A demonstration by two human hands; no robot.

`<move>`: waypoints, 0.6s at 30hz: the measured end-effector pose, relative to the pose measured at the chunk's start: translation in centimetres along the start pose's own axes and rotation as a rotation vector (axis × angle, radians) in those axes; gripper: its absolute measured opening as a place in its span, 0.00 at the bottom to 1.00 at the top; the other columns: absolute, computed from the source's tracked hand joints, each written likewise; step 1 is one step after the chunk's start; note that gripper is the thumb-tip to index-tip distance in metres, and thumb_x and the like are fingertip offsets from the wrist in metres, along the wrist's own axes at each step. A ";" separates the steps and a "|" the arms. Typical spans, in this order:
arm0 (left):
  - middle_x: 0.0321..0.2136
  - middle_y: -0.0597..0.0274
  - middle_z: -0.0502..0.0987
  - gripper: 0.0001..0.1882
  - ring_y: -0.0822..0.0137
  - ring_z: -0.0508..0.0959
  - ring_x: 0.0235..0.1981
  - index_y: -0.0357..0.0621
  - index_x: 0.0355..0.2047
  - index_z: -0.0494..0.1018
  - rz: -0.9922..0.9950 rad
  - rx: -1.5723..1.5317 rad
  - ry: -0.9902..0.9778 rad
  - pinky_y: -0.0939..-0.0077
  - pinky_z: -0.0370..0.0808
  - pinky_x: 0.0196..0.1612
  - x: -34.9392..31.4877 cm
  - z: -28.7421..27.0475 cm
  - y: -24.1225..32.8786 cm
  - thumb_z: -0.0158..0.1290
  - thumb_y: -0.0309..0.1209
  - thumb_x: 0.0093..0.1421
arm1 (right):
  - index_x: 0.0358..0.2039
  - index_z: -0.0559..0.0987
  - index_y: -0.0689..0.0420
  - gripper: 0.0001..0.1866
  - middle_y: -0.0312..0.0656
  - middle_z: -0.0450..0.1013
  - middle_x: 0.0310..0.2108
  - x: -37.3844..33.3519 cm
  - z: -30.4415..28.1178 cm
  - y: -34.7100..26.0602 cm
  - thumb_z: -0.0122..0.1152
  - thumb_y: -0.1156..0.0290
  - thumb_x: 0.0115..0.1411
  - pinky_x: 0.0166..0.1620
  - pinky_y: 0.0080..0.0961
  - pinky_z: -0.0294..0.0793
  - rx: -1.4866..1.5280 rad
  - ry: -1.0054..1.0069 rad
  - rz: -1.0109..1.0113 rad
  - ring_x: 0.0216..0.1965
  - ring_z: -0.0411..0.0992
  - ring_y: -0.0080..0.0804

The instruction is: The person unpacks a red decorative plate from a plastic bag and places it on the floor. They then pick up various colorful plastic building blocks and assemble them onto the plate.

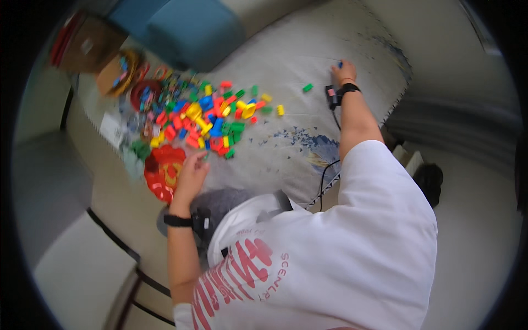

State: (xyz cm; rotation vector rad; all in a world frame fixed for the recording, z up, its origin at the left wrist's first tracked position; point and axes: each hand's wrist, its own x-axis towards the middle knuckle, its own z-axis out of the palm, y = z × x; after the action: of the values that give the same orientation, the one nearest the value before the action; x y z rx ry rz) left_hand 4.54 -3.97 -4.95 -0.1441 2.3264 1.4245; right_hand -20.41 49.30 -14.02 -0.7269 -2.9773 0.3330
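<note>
Beside a red scalloped plate (160, 185), my left hand (191, 175) reaches the near edge of a heap of toy building blocks (212, 118). A small green piece shows between its thumb and fingers, blurred. The blocks are red, yellow, blue and green, in a loose spread. Far to the right, my right hand (345, 72) is above the cloth with its fingers closed on a small blue block (340, 64), mostly hidden by them. A single green block (307, 87) lies left of that hand, apart from the heap.
A pale, dark-patterned cloth (264, 165) covers the table. At the far left stand a dark red bowl (145, 94) of small pieces, a cardboard box (91, 44) and a white paper (111, 130). A blue-grey chair (192, 33) is behind. A black cable (322, 184) hangs near my right arm.
</note>
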 end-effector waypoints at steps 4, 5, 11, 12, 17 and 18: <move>0.33 0.63 0.72 0.15 0.72 0.72 0.34 0.38 0.45 0.70 -0.037 -0.062 0.043 0.79 0.70 0.38 -0.5 -0.9 -0.6 0.53 0.27 0.57 | 0.43 0.75 0.62 0.17 0.57 0.70 0.46 -3.6 -0.4 -4.6 0.55 0.65 0.56 0.49 0.41 0.69 0.153 -0.239 -0.125 0.49 0.68 0.51; 0.33 0.62 0.72 0.15 0.72 0.72 0.34 0.38 0.45 0.70 -0.050 -0.095 0.052 0.79 0.70 0.39 -0.5 -1.0 -0.5 0.53 0.28 0.57 | 0.42 0.76 0.62 0.16 0.55 0.70 0.44 -5.6 0.5 -5.8 0.55 0.65 0.56 0.48 0.40 0.69 0.065 -0.183 -0.213 0.47 0.68 0.51; 0.38 0.57 0.73 0.20 0.71 0.73 0.37 0.39 0.49 0.68 -0.144 -0.245 0.062 0.78 0.71 0.39 0.0 -0.1 -1.7 0.55 0.31 0.56 | 0.44 0.74 0.59 0.21 0.54 0.68 0.48 -22.2 6.3 -11.6 0.60 0.61 0.53 0.54 0.42 0.63 0.194 0.013 -0.529 0.51 0.64 0.51; 0.39 0.56 0.73 0.21 0.71 0.73 0.37 0.40 0.50 0.67 -0.157 -0.263 0.054 0.77 0.72 0.38 0.0 0.1 -2.1 0.55 0.32 0.56 | 0.45 0.72 0.60 0.21 0.55 0.67 0.48 -24.8 4.8 -14.0 0.60 0.64 0.53 0.54 0.40 0.63 0.348 -0.178 -0.489 0.52 0.63 0.51; 0.47 0.50 0.68 0.27 0.64 0.73 0.39 0.41 0.54 0.61 -0.330 -0.332 0.015 0.72 0.76 0.32 0.4 0.3 -2.5 0.55 0.34 0.55 | 0.49 0.70 0.61 0.22 0.54 0.66 0.50 -27.8 3.4 -17.3 0.57 0.65 0.55 0.56 0.39 0.61 0.672 -0.151 -0.545 0.54 0.62 0.50; 0.49 0.49 0.67 0.28 0.63 0.74 0.38 0.42 0.55 0.60 -0.348 -0.354 0.015 0.70 0.76 0.30 0.3 0.2 -2.8 0.55 0.34 0.55 | 0.50 0.69 0.62 0.23 0.54 0.66 0.51 -26.7 3.4 -17.4 0.57 0.65 0.55 0.57 0.39 0.60 0.634 -0.130 -0.497 0.55 0.62 0.49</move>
State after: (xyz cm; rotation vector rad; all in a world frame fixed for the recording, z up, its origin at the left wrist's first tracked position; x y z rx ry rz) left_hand 5.12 -5.04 -7.46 -0.6279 1.9174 1.6314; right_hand -4.85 21.28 -13.63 0.0996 -2.7517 1.2214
